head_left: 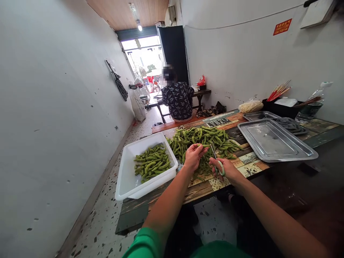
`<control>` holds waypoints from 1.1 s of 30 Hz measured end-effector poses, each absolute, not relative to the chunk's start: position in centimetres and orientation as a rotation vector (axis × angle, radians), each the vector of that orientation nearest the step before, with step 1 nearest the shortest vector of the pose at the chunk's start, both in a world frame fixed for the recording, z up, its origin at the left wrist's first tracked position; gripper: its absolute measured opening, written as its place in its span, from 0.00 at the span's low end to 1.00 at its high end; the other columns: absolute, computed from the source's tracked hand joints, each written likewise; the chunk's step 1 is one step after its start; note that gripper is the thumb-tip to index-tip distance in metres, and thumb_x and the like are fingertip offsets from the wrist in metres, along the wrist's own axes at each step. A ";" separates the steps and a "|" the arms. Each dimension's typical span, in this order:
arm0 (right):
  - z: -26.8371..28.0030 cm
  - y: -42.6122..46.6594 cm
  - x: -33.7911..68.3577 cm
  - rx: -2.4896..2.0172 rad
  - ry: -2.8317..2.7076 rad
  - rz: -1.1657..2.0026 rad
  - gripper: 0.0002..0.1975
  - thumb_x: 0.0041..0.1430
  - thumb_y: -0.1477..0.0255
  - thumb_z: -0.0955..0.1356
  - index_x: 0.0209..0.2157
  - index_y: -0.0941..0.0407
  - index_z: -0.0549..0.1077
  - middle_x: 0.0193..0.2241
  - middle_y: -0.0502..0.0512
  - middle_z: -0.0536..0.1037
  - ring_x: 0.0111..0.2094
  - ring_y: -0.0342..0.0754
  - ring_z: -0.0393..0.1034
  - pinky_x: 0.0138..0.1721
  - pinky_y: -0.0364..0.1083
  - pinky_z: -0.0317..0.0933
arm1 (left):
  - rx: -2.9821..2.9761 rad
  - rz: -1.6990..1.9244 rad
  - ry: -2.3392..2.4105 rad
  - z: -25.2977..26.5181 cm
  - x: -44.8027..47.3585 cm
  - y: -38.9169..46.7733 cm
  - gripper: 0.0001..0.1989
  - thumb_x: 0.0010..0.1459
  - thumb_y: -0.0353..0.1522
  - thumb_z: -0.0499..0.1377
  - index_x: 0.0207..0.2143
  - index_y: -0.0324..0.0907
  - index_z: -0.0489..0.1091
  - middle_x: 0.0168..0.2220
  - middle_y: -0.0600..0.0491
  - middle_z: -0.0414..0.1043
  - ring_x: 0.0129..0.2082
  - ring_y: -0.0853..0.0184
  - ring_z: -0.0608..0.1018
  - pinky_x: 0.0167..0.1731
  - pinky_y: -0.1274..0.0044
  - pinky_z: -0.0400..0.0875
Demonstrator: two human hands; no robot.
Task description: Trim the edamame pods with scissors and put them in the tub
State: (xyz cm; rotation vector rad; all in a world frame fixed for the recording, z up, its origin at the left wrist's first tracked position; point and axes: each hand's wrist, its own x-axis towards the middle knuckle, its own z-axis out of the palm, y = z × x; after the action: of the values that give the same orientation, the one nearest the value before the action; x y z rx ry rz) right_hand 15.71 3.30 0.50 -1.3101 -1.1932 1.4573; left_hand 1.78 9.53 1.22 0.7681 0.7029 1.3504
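Note:
Between the fingertips of my left hand (195,156) is a green soybean pod (204,146), pinched at one end. My right hand (223,167) grips a pair of scissors (220,168) by green-and-white handles, and the blades point up beside the pod's free end. Behind both hands a large heap of pods (188,138) spreads over the table, with small trimmings (200,173) lying below the hands. To the left stands a white plastic tub (126,157), which holds more pods (153,163) along its bottom.
The patterned table (199,188) runs to the right, where a metal tray (276,139), a bottle (311,107) and a black box of skewers (276,105) stand. Beyond it a person (177,98) in a dark leaf-print shirt sits facing away. A white wall (67,107) is at left.

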 end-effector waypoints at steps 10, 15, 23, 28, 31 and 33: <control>0.9 4.2 15.5 -1.359 -1.257 1.342 0.23 0.45 0.50 0.71 0.24 0.57 0.69 0.14 0.47 0.68 0.13 0.40 0.61 0.09 0.39 0.46 | 0.904 1.256 0.717 1.1 2.0 8.9 0.20 0.42 0.36 0.70 0.31 0.37 0.64 0.27 0.52 0.74 0.28 0.69 0.79 0.37 0.73 0.73; 0.2 4.3 15.8 -1.365 -1.120 1.374 0.23 0.43 0.50 0.72 0.21 0.56 0.67 0.11 0.45 0.65 0.11 0.38 0.57 0.10 0.38 0.43 | 0.955 1.359 0.785 1.2 1.9 9.1 0.16 0.47 0.35 0.66 0.31 0.38 0.62 0.30 0.51 0.74 0.31 0.67 0.78 0.36 0.74 0.73; -1.2 3.9 17.5 -1.325 -1.005 1.507 0.21 0.48 0.53 0.71 0.28 0.57 0.69 0.15 0.48 0.69 0.14 0.40 0.63 0.10 0.38 0.47 | 1.874 1.293 1.548 2.1 0.3 8.9 0.12 0.53 0.27 0.51 0.38 0.41 0.71 0.33 0.50 0.75 0.40 0.63 0.75 0.46 0.69 0.68; -1.0 3.3 17.6 -1.316 -1.010 1.511 0.21 0.45 0.54 0.73 0.27 0.57 0.68 0.14 0.46 0.68 0.13 0.40 0.63 0.09 0.37 0.45 | 2.548 0.468 1.737 1.9 -0.2 8.5 0.17 0.50 0.29 0.55 0.43 0.44 0.75 0.34 0.47 0.77 0.39 0.57 0.76 0.44 0.69 0.66; -1.0 3.2 17.6 -1.321 -1.022 1.511 0.20 0.45 0.54 0.73 0.27 0.57 0.68 0.14 0.47 0.68 0.13 0.40 0.63 0.09 0.37 0.45 | 2.604 0.295 1.763 1.5 -0.3 9.0 0.18 0.52 0.27 0.52 0.43 0.46 0.76 0.35 0.47 0.78 0.38 0.58 0.77 0.41 0.70 0.66; -1.2 3.2 17.6 -1.345 -1.041 1.503 0.20 0.46 0.55 0.73 0.27 0.57 0.69 0.14 0.46 0.69 0.13 0.39 0.62 0.09 0.37 0.46 | 2.609 0.329 1.779 1.3 -0.4 9.2 0.19 0.55 0.27 0.51 0.44 0.48 0.76 0.37 0.48 0.78 0.39 0.60 0.77 0.41 0.72 0.66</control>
State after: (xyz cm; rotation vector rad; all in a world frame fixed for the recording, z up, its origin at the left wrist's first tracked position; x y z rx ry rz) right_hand 17.57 3.18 -1.25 -1.3450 -1.0410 1.5026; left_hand -0.37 9.25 1.29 2.6090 1.7790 0.3295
